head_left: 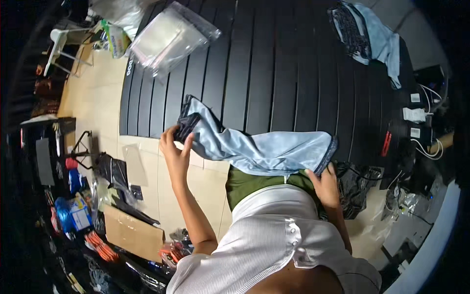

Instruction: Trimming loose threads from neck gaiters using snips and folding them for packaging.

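Observation:
A light-blue satiny garment with dark patterned trim point(274, 149) stretches across the near edge of the black slatted table point(274, 88). Its dark bunched end is pinched between the thumb and fingers of my left hand point(175, 147). At the opposite end, my right hand point(325, 182) holds the dark-edged hem near its lower corner. The cloth hangs a little over the table edge in front of my body, with folds along its middle. Its exact kind of garment cannot be made out.
Clear plastic bags point(169, 39) lie at the table's far left. Another blue and dark garment point(369, 36) lies far right. Red-handled scissors point(386, 143) and white cables point(431, 147) are at the right. A cardboard piece point(133, 232) and bagged items cover the floor left.

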